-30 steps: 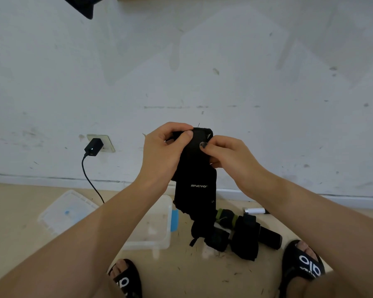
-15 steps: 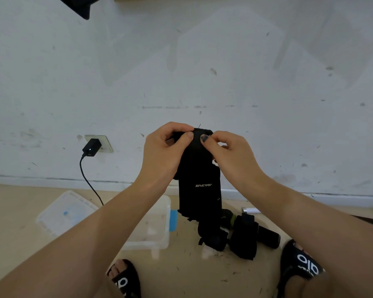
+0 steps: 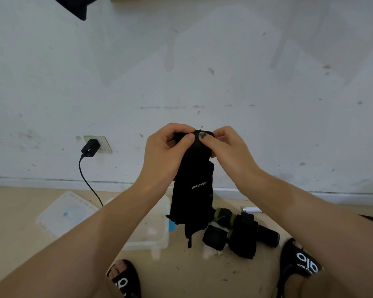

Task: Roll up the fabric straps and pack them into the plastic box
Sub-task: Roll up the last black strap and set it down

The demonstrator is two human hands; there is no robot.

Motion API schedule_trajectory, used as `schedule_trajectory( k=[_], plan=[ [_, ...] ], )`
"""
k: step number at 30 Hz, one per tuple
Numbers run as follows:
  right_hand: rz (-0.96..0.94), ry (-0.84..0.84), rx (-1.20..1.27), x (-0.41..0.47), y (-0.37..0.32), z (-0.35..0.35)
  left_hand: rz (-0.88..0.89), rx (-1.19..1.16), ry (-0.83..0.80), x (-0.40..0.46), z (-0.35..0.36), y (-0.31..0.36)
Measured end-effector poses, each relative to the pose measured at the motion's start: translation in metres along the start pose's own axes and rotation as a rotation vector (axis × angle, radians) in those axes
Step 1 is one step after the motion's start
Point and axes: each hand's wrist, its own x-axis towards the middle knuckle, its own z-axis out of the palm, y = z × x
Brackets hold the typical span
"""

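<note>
black fabric strap (image 3: 192, 190) with small white letters hangs in the air between the two forearms, its top end rolled, its loose bottom end above the floor. it looks soft, light and limp, so i judge it will bend anywhere and can unroll if the pinch is loosened; the best place to hold it seems the rolled top, with thumbs on the front.

nearest to the camera are two black slippers with white print (image 3: 304, 263) on the tan floor. a little further, under the hanging end, lies a pile of black and olive rolled fabric straps (image 3: 241, 231). left of it stands the clear plastic box (image 3: 153, 233), partly hidden by the left forearm, and its clear lid (image 3: 63, 214) lies beside it.

higher, the left hand (image 3: 166, 153) and the right hand (image 3: 226, 151) pinch the rolled top from both sides, thumbs almost touching on the front. behind, a black charger with cable (image 3: 90, 148) sits in a socket on the white stained wall.
</note>
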Motion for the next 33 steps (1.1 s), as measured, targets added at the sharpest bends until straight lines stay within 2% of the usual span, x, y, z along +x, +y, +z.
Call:
schedule_trajectory(
  k=[4,11,17,21,24,27,30,33],
  plan=[
    [-0.027,-0.08,0.096,-0.001,-0.001,0.001,-0.018,-0.034,0.006,-0.001,0.0,-0.001],
    [-0.06,0.065,0.096,0.0,0.001,0.005,-0.016,-0.002,-0.088,-0.009,0.006,-0.001],
    [-0.048,-0.018,0.044,-0.004,-0.001,0.008,-0.07,-0.07,-0.006,-0.007,0.006,-0.001],
    [-0.04,0.032,0.163,-0.003,0.0,0.008,-0.081,0.024,-0.085,-0.012,0.01,-0.003],
    [0.076,-0.047,0.32,0.0,0.001,0.005,-0.038,0.062,-0.099,-0.015,0.012,-0.005],
    [0.081,-0.157,0.209,0.0,0.003,0.006,-0.054,0.031,-0.025,-0.007,0.007,-0.003],
    [0.007,-0.097,0.12,0.0,0.004,0.011,-0.093,0.005,-0.028,-0.004,0.004,-0.002],
    [0.022,-0.011,0.205,-0.001,0.006,0.014,-0.13,0.018,-0.129,-0.012,0.01,-0.004]
  ],
)
